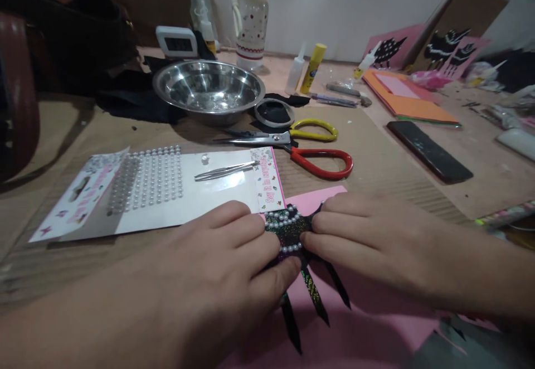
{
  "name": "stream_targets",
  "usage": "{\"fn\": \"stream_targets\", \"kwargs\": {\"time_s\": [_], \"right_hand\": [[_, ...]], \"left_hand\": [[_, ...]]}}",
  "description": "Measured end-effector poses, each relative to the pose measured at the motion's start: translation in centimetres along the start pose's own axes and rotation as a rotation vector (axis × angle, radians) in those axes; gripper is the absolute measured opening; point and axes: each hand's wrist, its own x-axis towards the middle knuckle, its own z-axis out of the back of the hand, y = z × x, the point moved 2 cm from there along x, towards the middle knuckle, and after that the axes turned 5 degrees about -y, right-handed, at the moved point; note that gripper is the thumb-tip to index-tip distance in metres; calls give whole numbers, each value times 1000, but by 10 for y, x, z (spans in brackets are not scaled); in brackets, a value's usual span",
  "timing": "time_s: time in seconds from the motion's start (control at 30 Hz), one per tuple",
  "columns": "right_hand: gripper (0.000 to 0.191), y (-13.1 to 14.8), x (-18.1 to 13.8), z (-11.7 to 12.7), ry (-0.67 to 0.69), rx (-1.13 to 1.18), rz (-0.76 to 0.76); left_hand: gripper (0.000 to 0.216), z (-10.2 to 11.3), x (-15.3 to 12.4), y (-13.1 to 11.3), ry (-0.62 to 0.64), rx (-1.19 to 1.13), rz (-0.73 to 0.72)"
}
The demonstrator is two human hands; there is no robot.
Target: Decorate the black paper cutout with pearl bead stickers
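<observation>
A black glittery paper cutout (291, 234) with rows of white pearl beads and long pointed strips lies on a pink sheet (368, 330). My left hand (234, 257) is closed over the cutout's left side, its fingers bent and its thumb pressed near the lower bead row. From the other side my right hand (355, 229) bears on the cutout with fingers held together, the fingertips on its right edge. Part of the cutout is hidden under both hands. Just beyond lies a sheet of stick-on pearls (154, 179) in its packet, with tweezers (225, 171) resting on it.
Scissors (321, 163) with one red and one yellow handle lie behind the packet. Farther back stand a steel bowl (209, 112), a bottle (252, 29), a yellow glue stick (313, 68) and glue bottles. A black phone-like slab (430, 151) and coloured paper (418, 101) lie right.
</observation>
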Motion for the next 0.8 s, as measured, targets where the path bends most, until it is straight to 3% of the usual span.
{"fn": "stream_targets", "kwargs": {"time_s": [0.37, 0.8], "right_hand": [[37, -3, -13, 2, -19, 25, -42], [24, 3, -23, -18, -139, 174, -113]], "left_hand": [[31, 6, -5, 0, 53, 45, -58], [34, 7, -6, -4, 51, 104, -64]]}}
